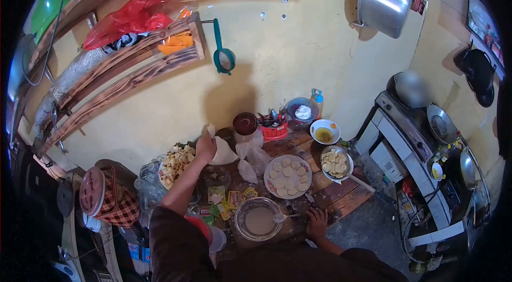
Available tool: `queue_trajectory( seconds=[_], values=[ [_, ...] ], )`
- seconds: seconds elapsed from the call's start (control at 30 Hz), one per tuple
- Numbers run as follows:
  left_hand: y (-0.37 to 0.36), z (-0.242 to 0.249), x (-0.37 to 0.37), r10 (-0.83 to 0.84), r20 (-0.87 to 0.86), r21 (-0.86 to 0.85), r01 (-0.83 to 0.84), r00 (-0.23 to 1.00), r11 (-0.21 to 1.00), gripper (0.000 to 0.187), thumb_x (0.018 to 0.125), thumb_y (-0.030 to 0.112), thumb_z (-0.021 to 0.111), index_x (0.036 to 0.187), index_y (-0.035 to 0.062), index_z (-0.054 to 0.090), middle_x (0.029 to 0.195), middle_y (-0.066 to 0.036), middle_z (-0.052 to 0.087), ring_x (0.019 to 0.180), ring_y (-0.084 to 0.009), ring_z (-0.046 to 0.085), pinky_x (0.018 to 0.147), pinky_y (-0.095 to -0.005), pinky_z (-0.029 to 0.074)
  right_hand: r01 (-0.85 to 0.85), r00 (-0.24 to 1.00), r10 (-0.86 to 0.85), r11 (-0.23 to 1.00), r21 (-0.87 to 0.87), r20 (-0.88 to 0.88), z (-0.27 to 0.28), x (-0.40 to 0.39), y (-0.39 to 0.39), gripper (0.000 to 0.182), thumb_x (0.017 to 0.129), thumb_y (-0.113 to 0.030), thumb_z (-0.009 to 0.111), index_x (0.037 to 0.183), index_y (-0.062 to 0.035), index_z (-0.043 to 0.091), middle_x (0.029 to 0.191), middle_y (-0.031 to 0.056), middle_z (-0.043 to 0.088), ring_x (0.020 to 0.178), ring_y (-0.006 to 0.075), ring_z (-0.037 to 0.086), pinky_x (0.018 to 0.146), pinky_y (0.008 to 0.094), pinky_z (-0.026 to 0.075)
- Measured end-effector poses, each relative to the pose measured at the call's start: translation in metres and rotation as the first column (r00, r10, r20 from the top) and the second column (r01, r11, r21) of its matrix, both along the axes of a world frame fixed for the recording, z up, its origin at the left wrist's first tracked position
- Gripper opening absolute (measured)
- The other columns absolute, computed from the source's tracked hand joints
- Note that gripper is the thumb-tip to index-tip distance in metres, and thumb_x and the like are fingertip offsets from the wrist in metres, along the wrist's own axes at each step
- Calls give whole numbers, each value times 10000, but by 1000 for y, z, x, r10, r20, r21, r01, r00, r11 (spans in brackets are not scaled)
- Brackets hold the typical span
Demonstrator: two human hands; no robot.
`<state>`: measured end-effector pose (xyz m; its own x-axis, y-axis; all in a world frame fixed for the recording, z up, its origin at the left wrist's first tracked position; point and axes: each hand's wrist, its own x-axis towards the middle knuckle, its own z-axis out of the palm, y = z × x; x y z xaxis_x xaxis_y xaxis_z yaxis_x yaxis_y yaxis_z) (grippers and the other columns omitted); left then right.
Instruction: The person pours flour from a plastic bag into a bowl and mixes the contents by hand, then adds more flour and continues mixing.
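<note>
Head view. Landmark: glass bowl (pixel 239 218) of pale liquid. Left hand (pixel 206 147), beyond and left of bowl, at upper edge of white bag (pixel 224 153); fingers hidden, cannot tell whether they grip. Right hand (pixel 317 222), right of bowl: open, palm down on wooden table (pixel 349 196), fingers somewhat spread. Spoon (pixel 279 218) at bowl's right rim, handle toward right hand; contact unclear. Plate (pixel 268 181) of pale rounds beyond bowl, slightly right.

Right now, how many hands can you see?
2: the left hand is at the white bag, and the right hand rests on the wooden table. No others show.
</note>
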<state>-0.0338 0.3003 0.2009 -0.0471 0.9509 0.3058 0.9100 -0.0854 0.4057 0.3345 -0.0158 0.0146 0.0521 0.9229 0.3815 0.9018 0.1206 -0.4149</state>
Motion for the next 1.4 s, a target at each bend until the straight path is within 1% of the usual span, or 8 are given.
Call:
queue_trajectory(
  seconds=[0.13,0.3,0.4,0.6,0.77,0.93,1.27,1.4],
  values=[
    [-55,76,-5,-93,82,163,79,992,983,205,822,149,573,920,-26,532,703,-231,597,684,-396,598,608,-474,460,3,1000,-3,1000,16,-7,-3,0,0,422,653,-95,536,1075,-97,560,1176,80,527,1173,306,413,1054,553,193],
    [-149,149,-9,-218,345,276,123,913,953,173,774,107,670,781,-22,554,571,-96,560,504,-159,536,484,-312,410,-10,1000,10,999,41,3,-8,-1,-1,392,670,-99,529,1060,-110,569,1164,77,536,1166,300,425,1064,549,179],
    [-198,154,-8,-319,351,373,181,880,910,135,773,83,675,788,-1,570,559,-43,537,507,-92,483,475,-270,387,-14,1000,13,999,33,16,-10,-1,0,395,669,-98,528,1061,-107,567,1164,77,534,1164,315,422,1063,551,180],
    [-276,124,2,-281,569,199,202,773,959,91,763,19,664,801,6,582,664,-33,584,586,-85,523,544,-248,423,-10,999,9,999,32,33,-14,-1,0,400,679,-98,519,1078,-99,546,1164,89,532,1161,328,421,1055,561,187],
    [-312,98,8,-80,377,62,61,923,996,160,725,102,716,812,13,617,703,-101,626,612,-209,611,578,-309,470,-4,1000,4,999,52,9,-11,-4,0,386,690,-104,508,1074,-95,540,1168,88,529,1168,320,416,1062,549,175],
    [-324,71,6,-78,478,81,44,875,996,153,698,124,741,807,38,678,777,-109,661,686,-240,641,651,-320,499,-3,999,2,1000,31,42,-11,-3,-3,376,695,-104,511,1069,-77,536,1169,96,525,1174,319,410,1064,539,175],
    [-316,84,-4,-411,152,459,304,899,835,71,718,48,643,787,60,657,858,-43,679,802,-215,632,710,-342,456,-3,1000,2,999,41,26,-5,-8,0,369,740,-74,502,1108,-66,521,1167,107,533,1166,340,419,1048,531,202],
    [-306,103,-7,-364,139,485,257,921,836,51,734,138,649,772,107,666,804,-6,682,781,-189,587,729,-341,406,0,997,5,998,62,-72,-10,-2,-2,349,774,-85,493,1120,-43,514,1156,137,532,1155,356,425,1044,514,211]
  ],
)
